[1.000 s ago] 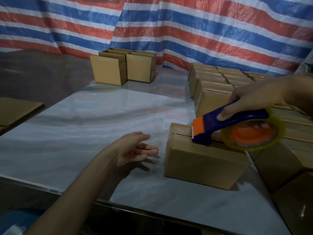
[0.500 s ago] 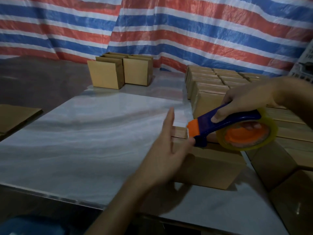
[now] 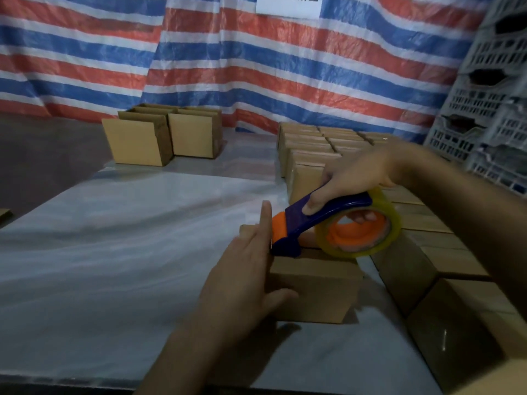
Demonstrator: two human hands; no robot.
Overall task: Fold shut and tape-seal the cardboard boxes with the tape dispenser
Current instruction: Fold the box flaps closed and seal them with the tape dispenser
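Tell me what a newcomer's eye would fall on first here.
The blue-and-orange tape dispenser, gripped by the right hand, sits on the cardboard box at centre right, whose left end the left hand touches with flat fingers. Behind hangs a red, white and blue striped tarp.

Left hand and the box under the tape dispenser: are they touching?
Touching. The head view shows the left hand flat against the left end of the box, its thumb lying across the front face with no gap.

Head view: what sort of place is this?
Likely a small packing workshop: rows of cardboard boxes, a tape dispenser held over one, and a striped tarp hung as a wall.
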